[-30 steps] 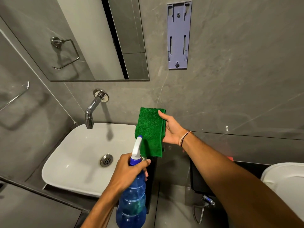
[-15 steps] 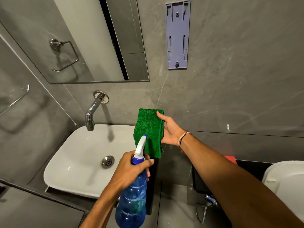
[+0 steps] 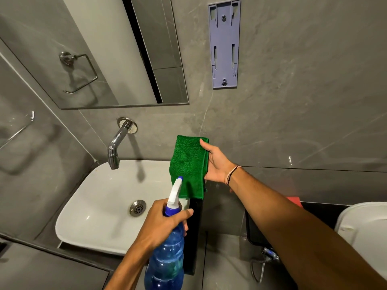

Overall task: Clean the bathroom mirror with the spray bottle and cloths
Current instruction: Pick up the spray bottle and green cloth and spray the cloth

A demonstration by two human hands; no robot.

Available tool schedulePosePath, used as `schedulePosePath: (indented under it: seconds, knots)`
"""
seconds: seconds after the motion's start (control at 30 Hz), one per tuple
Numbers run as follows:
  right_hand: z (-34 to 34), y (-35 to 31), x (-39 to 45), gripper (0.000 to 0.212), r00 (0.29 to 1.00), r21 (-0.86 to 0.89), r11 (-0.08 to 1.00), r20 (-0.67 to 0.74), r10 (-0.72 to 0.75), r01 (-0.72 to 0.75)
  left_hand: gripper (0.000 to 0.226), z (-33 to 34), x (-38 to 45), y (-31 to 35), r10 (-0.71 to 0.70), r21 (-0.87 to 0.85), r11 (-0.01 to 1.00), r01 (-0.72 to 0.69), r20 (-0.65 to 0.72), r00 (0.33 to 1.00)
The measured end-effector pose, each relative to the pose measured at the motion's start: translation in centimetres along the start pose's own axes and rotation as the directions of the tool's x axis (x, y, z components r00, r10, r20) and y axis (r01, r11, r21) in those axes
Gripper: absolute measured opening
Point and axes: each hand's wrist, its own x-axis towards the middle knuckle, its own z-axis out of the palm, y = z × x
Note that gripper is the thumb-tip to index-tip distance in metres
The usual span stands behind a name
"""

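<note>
My right hand [image 3: 217, 164] holds a folded green cloth [image 3: 188, 164] upright by its right edge, above the basin's right end. My left hand [image 3: 161, 225] grips the neck of a blue spray bottle [image 3: 167, 262], whose white nozzle [image 3: 174, 191] points up at the cloth from just below it. The mirror [image 3: 100, 51] hangs on the grey wall at the upper left, well above both hands.
A white basin [image 3: 100, 210] with a chrome tap [image 3: 115, 147] sits under the mirror. A lilac wall bracket [image 3: 224, 45] is mounted to the mirror's right. A white toilet [image 3: 364, 233] and a hose fitting [image 3: 268, 256] stand at the lower right.
The view has shifted slightly; both hands hold their places, and the spray nozzle has edged a little closer under the cloth.
</note>
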Motion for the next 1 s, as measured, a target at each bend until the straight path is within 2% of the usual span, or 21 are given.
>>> schedulePosePath:
  seconds: [0.07,0.23,0.4,0.53,0.7,0.87,1.0]
  knots:
    - [-0.1,0.0,0.0,0.056,1.0,-0.001,1.0,0.006,-0.001,0.001,0.014,-0.2,-0.5,-0.2,0.005,-0.051,0.999,-0.004,0.023,1.0]
    - [-0.3,0.0,0.1,0.056,1.0,-0.006,1.0,0.004,-0.001,0.001,0.031,0.0,-1.2,-1.5,-0.023,0.016,1.0,0.024,-0.042,0.999]
    - [-0.4,0.1,-0.1,0.057,1.0,0.002,1.0,-0.012,0.002,-0.002,0.023,-0.1,-1.7,-2.2,-0.043,-0.014,0.999,0.043,0.002,0.999]
    - [-0.4,0.3,-0.2,0.056,1.0,-0.002,1.0,-0.019,0.002,-0.003,0.033,0.4,-2.1,-2.6,-0.069,0.05,0.996,0.07,-0.019,0.997]
    - [-0.4,0.6,-0.3,0.057,1.0,0.002,1.0,-0.028,0.006,-0.006,0.024,0.4,-2.6,-2.4,-0.06,-0.001,0.998,0.06,0.062,0.996]
    - [-0.6,1.0,-0.4,0.055,1.0,0.013,1.0,-0.031,0.004,-0.004,0.043,1.3,-2.9,-2.4,-0.081,0.071,0.994,0.078,0.04,0.996]
    - [-0.6,1.4,-0.4,0.055,1.0,0.012,1.0,-0.03,0.006,-0.006,0.029,1.7,-2.7,-2.1,-0.058,0.011,0.998,0.057,0.073,0.996]
